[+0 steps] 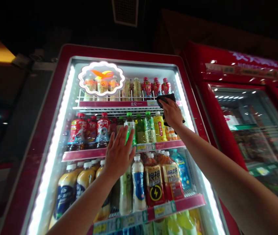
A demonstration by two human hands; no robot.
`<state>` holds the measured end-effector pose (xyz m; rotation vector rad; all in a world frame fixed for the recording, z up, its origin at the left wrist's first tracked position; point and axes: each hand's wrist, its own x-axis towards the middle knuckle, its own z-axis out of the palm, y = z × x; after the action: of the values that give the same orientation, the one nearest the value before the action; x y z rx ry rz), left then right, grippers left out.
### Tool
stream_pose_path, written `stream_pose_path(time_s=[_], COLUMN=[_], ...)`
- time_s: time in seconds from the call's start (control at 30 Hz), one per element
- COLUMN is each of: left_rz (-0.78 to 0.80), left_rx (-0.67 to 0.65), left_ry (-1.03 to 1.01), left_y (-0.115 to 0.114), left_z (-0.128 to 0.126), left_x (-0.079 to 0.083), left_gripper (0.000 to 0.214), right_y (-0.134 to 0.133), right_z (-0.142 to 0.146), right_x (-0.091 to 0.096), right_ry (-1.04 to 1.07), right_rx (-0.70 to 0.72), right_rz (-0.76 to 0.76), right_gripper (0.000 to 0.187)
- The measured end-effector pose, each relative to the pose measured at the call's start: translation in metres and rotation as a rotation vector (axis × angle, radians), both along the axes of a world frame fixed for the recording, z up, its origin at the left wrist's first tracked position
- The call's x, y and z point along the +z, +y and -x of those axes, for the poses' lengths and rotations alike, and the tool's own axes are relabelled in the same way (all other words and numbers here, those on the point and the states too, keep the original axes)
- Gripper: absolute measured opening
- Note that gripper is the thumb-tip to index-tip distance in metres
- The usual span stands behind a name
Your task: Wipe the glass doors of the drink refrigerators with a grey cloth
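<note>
My left hand [119, 152] lies flat with its fingers spread against the glass door of a red drinks fridge [122, 52], in front of the middle and lower shelves. Higher up at the right, my right hand [172, 112] presses a black cloth [166, 98] to the same glass, near the end of the top shelf. Part of the cloth shows beyond the fingertips and part below the palm. Bottles with red caps [155, 86] stand behind the glass by the cloth. A green-capped bottle [130, 125] is partly covered by my left fingers.
A glowing wavy-edged sign [101, 79] sits at the door's upper left. Bright light strips [55, 143] run down both sides. Another red fridge [239, 70] with glass doors stands close by on the right. Overhead is a ceiling vent [125, 12].
</note>
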<state>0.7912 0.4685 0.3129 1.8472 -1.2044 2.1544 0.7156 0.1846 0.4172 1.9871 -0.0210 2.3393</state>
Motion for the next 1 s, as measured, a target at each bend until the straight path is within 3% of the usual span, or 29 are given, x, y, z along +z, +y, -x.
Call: stream_pose_path(time_s=[0.13, 0.23, 0.3, 0.37, 0.47, 0.53, 0.6, 0.7, 0.83, 0.9, 1.0], left_rz=[-0.064, -0.097, -0.135, -0.17, -0.167, -0.146, -0.131, -0.114, -0.111, -0.113, -0.106], left_rx=[0.004, 0.005, 0.007, 0.005, -0.006, -0.019, -0.04, -0.072, -0.082, -0.08, -0.084], left_ry=[0.001, -0.008, -0.021, -0.034, -0.037, -0.036, -0.04, -0.042, -0.045, -0.055, -0.075], left_y=[-0.014, -0.028, -0.041, -0.058, -0.086, -0.101, -0.112, -0.118, -0.118, -0.119, -0.12], left_z=[0.013, 0.019, 0.021, 0.023, 0.023, 0.022, 0.021, 0.02, 0.021, 0.021, 0.02], left_x=[-0.012, -0.019, -0.018, -0.015, -0.008, -0.007, -0.007, -0.009, -0.011, -0.011, -0.011], left_gripper=[0.08, 0.078, 0.077, 0.075, 0.073, 0.072, 0.073, 0.075, 0.08, 0.081, 0.08], right_y=[-0.006, 0.012, 0.023, 0.023, -0.001, -0.028, -0.057, -0.086, -0.085, -0.079, -0.081], right_z=[-0.001, -0.007, -0.009, -0.007, 0.004, 0.013, 0.019, 0.021, 0.014, 0.011, 0.012], right_x=[-0.035, -0.054, -0.049, -0.031, -0.001, 0.009, 0.005, -0.02, -0.053, -0.056, -0.038], right_ry=[-0.107, -0.048, 0.037, 0.094, 0.109, 0.084, 0.021, -0.085, -0.114, -0.076, -0.021], right_rx=[-0.039, -0.08, -0.089, -0.084, -0.063, -0.054, -0.05, -0.042, -0.044, -0.039, -0.008], right_rz=[-0.201, -0.122, -0.01, 0.06, 0.083, 0.042, -0.048, -0.157, -0.163, -0.1, -0.003], right_gripper=[0.051, 0.05, 0.049, 0.049, 0.049, 0.049, 0.05, 0.051, 0.051, 0.05, 0.05])
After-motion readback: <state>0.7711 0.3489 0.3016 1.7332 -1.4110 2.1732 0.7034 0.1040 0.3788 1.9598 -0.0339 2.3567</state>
